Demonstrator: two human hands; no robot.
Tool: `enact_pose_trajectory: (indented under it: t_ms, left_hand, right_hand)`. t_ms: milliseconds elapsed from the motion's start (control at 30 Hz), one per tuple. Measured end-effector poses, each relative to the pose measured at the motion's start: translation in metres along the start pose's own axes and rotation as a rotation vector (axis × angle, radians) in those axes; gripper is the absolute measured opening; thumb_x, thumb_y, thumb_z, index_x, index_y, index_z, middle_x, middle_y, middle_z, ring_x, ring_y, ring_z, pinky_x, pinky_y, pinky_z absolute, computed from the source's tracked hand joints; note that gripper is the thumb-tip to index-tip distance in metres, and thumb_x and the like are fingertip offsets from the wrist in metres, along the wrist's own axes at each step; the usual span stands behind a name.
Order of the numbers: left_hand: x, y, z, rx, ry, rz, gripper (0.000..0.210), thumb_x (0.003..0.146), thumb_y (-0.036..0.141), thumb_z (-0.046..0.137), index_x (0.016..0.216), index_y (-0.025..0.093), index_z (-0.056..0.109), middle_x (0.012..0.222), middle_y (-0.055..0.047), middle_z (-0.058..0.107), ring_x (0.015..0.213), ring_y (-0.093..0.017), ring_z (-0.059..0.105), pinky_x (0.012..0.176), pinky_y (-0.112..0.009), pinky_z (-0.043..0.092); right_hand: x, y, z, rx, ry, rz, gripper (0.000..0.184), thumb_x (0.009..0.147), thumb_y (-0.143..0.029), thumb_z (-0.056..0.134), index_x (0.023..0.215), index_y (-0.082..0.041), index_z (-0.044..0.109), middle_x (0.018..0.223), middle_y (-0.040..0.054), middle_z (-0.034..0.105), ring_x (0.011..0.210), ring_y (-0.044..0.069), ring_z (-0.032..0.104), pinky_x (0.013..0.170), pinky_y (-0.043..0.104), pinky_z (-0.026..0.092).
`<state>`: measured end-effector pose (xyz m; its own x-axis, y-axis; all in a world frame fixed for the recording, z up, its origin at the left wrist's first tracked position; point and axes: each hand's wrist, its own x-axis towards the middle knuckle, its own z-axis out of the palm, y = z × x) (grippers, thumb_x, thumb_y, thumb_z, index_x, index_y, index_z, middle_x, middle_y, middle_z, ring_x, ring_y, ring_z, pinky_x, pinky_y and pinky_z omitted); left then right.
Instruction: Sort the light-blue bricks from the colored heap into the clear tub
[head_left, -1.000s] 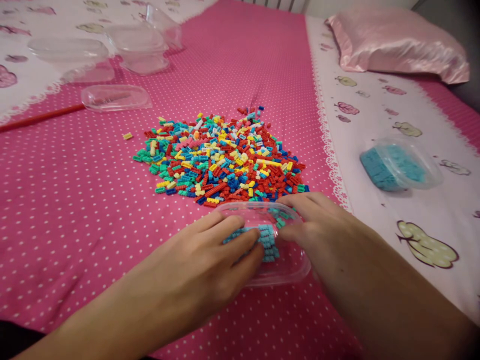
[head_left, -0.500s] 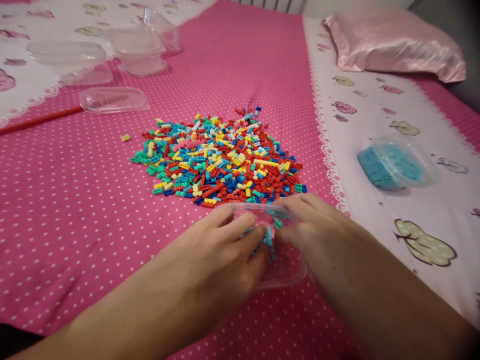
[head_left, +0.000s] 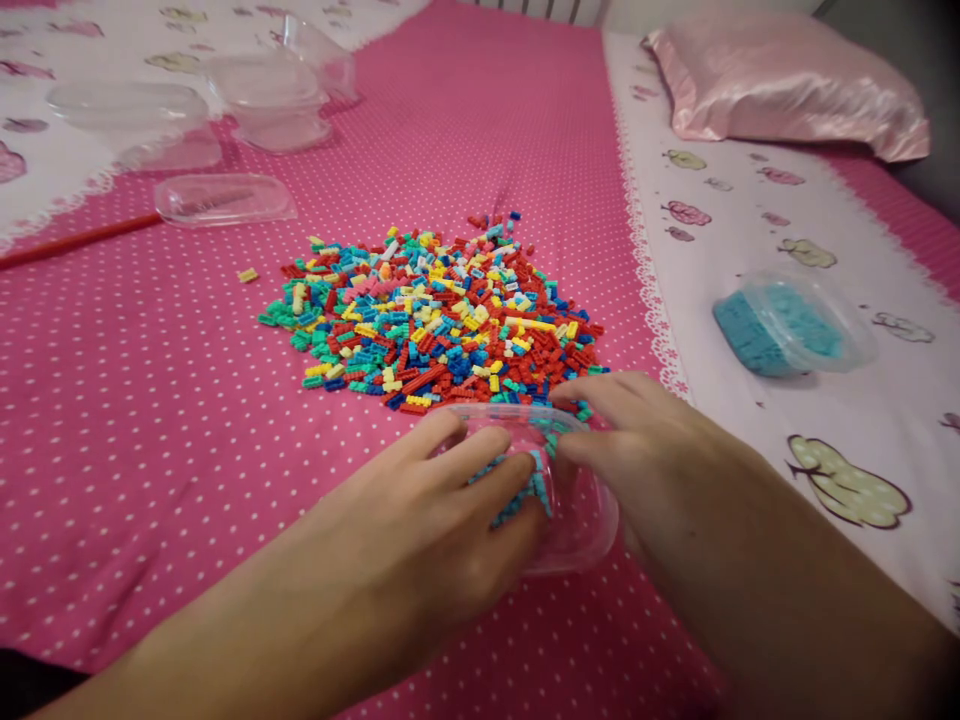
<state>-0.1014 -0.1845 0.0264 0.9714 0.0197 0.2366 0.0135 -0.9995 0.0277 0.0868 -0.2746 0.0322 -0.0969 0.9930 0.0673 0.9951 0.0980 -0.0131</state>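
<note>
My left hand (head_left: pixel 457 510) reaches over a clear plastic container (head_left: pixel 585 535), fingers curled down inside it. Between its thumb and index finger show light-blue toy building bricks (head_left: pixel 521 500); the fingertips are partly hidden. My right hand (head_left: pixel 637 440) is at the container's far right rim, with thumb and index finger apart, close to the near edge of a mixed pile of building bricks (head_left: pixel 450 310). A few green bricks (head_left: pixel 551 440) show by the right thumb, at the far side of the container.
On the right stands a clear tub of light-blue bricks (head_left: pixel 780 325), tilted. Clear containers (head_left: pixel 270 100) sit at the far left, near a clear lid (head_left: pixel 225 198) and a red stick (head_left: pixel 82 240). A stray yellow brick (head_left: pixel 247 275) lies left of the pile. A pink pillow (head_left: pixel 787 80) rests behind.
My right hand has lifted slightly away from the container's inside, its thumb and index finger now spread wider towards the pile. My left hand has barely shifted, showing more light-blue bricks.
</note>
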Motion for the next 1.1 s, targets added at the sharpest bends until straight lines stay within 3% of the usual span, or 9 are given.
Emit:
enact_pose_trajectory:
  t_ms: [100,300,500,767,933,1033,1100]
  left_hand:
    - [0.0,-0.001,0.001,-0.036,0.006,0.001,0.021,0.099,0.018,0.049,0.089,0.021,0.067,0.097,-0.001,0.066,0.095,-0.021,0.058,0.088,-0.042,0.043]
    - [-0.001,0.001,0.002,-0.069,0.033,0.0,0.021,0.097,0.018,0.055,0.08,0.022,0.067,0.097,-0.002,0.066,0.095,-0.021,0.056,0.087,-0.041,0.042]
    - [-0.002,-0.001,0.007,-0.064,0.029,-0.002,0.021,0.097,0.019,0.055,0.081,0.022,0.067,0.098,-0.003,0.065,0.095,-0.021,0.055,0.088,-0.041,0.041]
    - [0.0,-0.002,0.003,-0.032,0.019,0.012,0.02,0.098,0.019,0.054,0.084,0.023,0.068,0.104,-0.002,0.067,0.098,-0.022,0.056,0.088,-0.041,0.042]
    - [-0.002,0.002,0.006,-0.043,0.033,0.008,0.021,0.099,0.019,0.052,0.085,0.022,0.068,0.102,-0.002,0.068,0.097,-0.022,0.057,0.092,-0.042,0.043]
    - [-0.009,-0.001,-0.004,-0.119,0.068,0.016,0.019,0.101,0.029,0.053,0.094,0.022,0.069,0.107,-0.002,0.069,0.102,-0.021,0.058,0.099,-0.04,0.041]
    - [-0.014,-0.016,-0.02,-0.182,0.096,-0.007,0.028,0.102,0.043,0.051,0.108,0.022,0.069,0.113,-0.002,0.069,0.105,-0.02,0.058,0.098,-0.038,0.041]
  right_hand:
    - [-0.001,0.002,0.003,0.011,0.069,0.014,0.022,0.093,-0.011,0.054,0.087,-0.02,0.073,0.112,0.0109,0.069,0.106,0.027,0.063,0.082,0.039,0.054]
    - [0.001,0.0,0.007,-0.01,0.097,-0.045,0.027,0.087,-0.004,0.059,0.086,-0.021,0.079,0.111,0.013,0.072,0.095,0.03,0.067,0.071,0.043,0.057]
    - [-0.001,0.003,0.008,0.021,0.08,-0.045,0.025,0.089,-0.006,0.058,0.087,-0.022,0.078,0.115,0.0118,0.071,0.104,0.031,0.065,0.078,0.045,0.058]
    - [-0.001,0.005,0.011,0.002,0.142,-0.076,0.023,0.084,-0.005,0.06,0.086,-0.02,0.077,0.104,0.0127,0.072,0.091,0.032,0.068,0.069,0.046,0.059]
    - [-0.002,0.005,0.015,0.021,0.137,-0.09,0.024,0.088,-0.007,0.053,0.087,-0.02,0.074,0.107,0.0128,0.07,0.098,0.031,0.066,0.073,0.044,0.057]
    - [-0.004,0.008,0.011,0.082,0.167,-0.106,0.028,0.089,-0.007,0.048,0.09,-0.022,0.071,0.108,0.0106,0.069,0.1,0.027,0.065,0.076,0.041,0.055]
    - [-0.005,0.012,0.005,0.16,0.223,-0.105,0.032,0.09,-0.006,0.043,0.094,-0.023,0.07,0.111,0.0095,0.069,0.102,0.025,0.065,0.077,0.039,0.054]
